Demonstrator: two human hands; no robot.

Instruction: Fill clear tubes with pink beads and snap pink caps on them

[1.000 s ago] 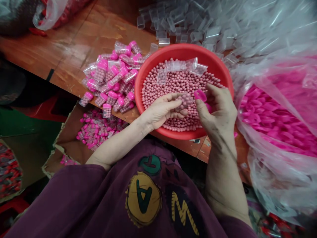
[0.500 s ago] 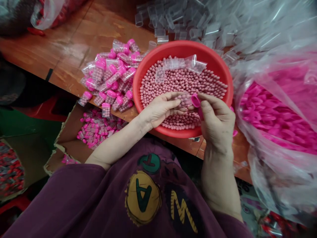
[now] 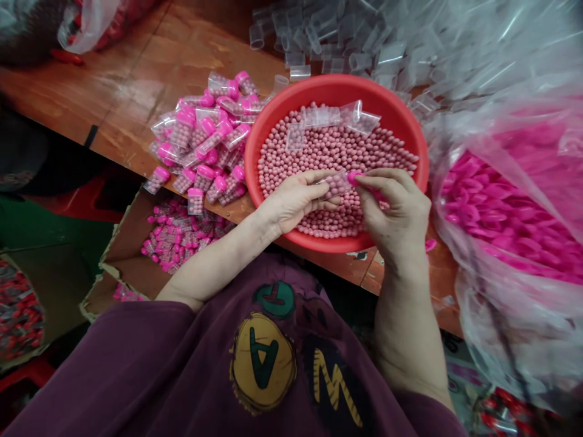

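Observation:
Over the red basin [image 3: 251, 152], my left hand [image 3: 296, 200] grips a clear plastic tube [image 3: 336, 184] filled with pink beads, its mouth turned to the right. My right hand [image 3: 396, 209] is closed on a bright pink cap [image 3: 353, 177], which sits at the tube's mouth; how far it is seated is hidden by the fingers. More pink shows under the right fingers. Pink beads [image 3: 328, 145] lie in the basin, with several clear tubes [image 3: 321, 116] on top of them.
Left of the basin is a heap of capped, bead-filled tubes [image 3: 200, 136] at the table edge. Below it stands a cardboard box [image 3: 130, 258] of similar tubes. Clear tubes [image 3: 359, 36] are piled behind. A plastic bag [image 3: 483, 267] of pink caps lies at right.
My right hand has moved slightly left and turned, bringing the pink cap from beside the tube onto its mouth. My left hand has stayed nearly still.

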